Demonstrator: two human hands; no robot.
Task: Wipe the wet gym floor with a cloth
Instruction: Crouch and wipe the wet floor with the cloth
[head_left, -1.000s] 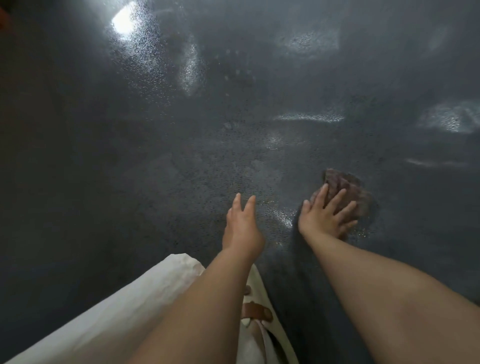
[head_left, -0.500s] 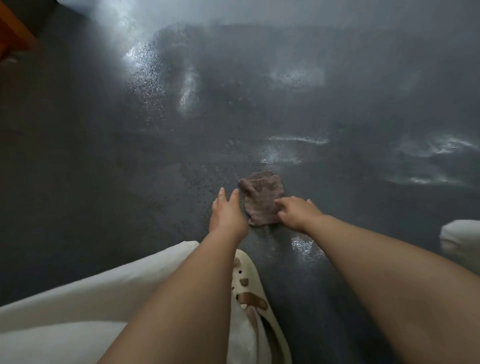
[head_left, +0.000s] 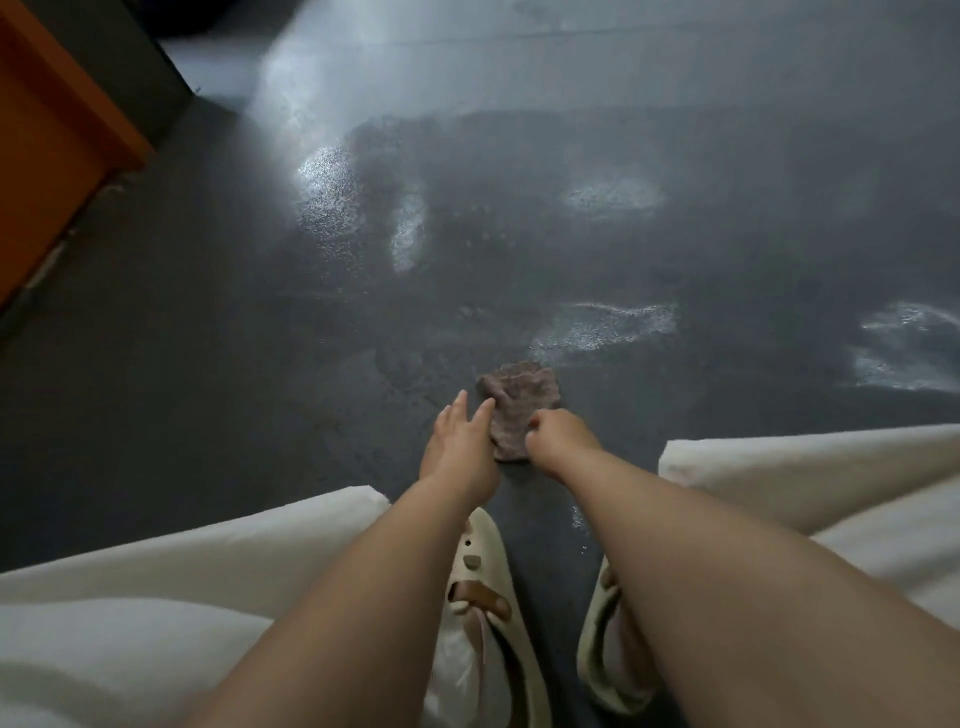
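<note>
A small brownish-purple cloth (head_left: 519, 405) lies crumpled on the dark grey gym floor (head_left: 260, 415), just ahead of my feet. My right hand (head_left: 558, 436) rests on the cloth's near right edge with its fingers curled onto the fabric. My left hand (head_left: 462, 441) is at the cloth's left edge, fingers spread, fingertips touching it. Wet patches (head_left: 608, 325) shine on the floor beyond the cloth and to the right (head_left: 904, 348).
My knees in cream trousers (head_left: 208, 571) frame the view, with cream clogs (head_left: 488, 587) between them. An orange cabinet (head_left: 47, 135) stands at the far left. More wet glare (head_left: 332, 192) lies farther ahead.
My right hand dragged the cloth from the right toward the middle and curled onto its edge. My left hand closed in on the cloth's left side. The view pulled back, showing both knees.
</note>
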